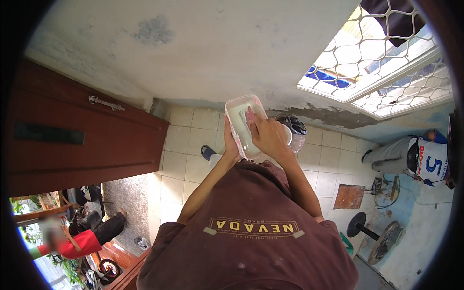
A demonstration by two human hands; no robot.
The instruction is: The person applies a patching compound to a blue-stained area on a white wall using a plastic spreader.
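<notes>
A white rectangular plastic tub (235, 103) with pinkish smears on its rim is held in front of my chest. My left hand (231, 140) is closed on its left side, supporting it from below. Over the tub's right side reaches my right hand (268, 137), its fingers bent down inside. A small pinkish piece (250, 114) shows at those fingertips; its kind is unclear. Whitish matter (242, 121) coats the tub's inside. Beside my right wrist, a white round rim (288, 136) is partly hidden.
A bucket with a black bag (294, 126) stands by the wall. Left is a brown door (87, 130); upper right, a grilled window (372, 58). One person (79, 244) is outside, another (420, 159) at right. A round-based stand (369, 232) is lower right.
</notes>
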